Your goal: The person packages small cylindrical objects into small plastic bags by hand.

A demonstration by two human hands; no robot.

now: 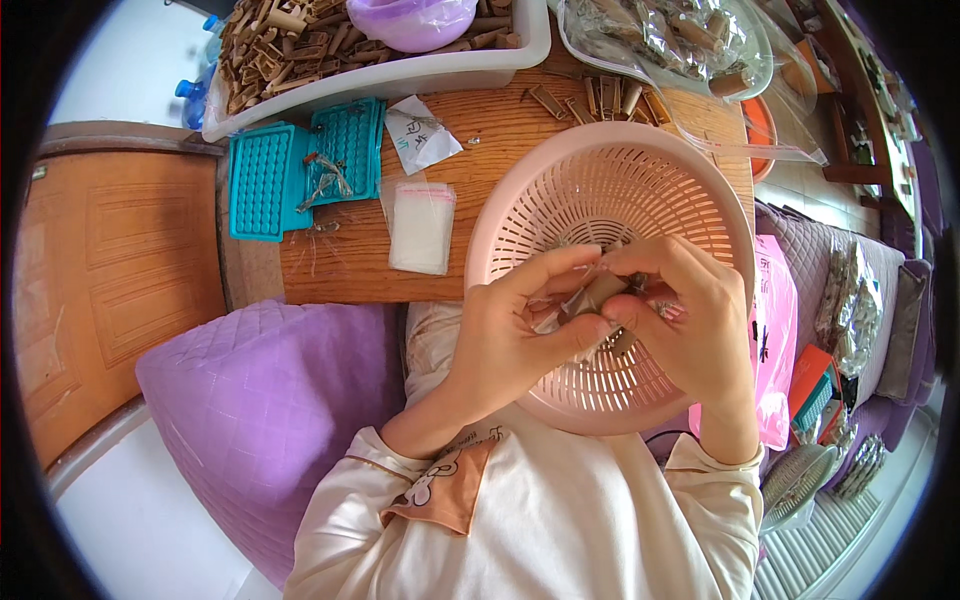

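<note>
Both my hands meet over a pink slotted plastic basket (612,138), fingertips close together. Between them is a small brown piece (603,290) with clear plastic film around it. My left hand (515,320) pinches it from the left, thumb and fingers bent inward. From the right, my right hand (690,310) grips the same piece with thumb and index finger. The fingers partly cover it, so its full shape is hidden. A few more small pieces lie beneath the hands in the basket, mostly hidden.
Left of the basket lie clear bags (420,230), a paper slip (420,135) and teal trays (270,185). Behind stand a white bin (380,78) of brown pieces, with a purple bowl (412,22), and a tub (765,60) of bagged ones. Loose brown pieces (547,100) lie nearby.
</note>
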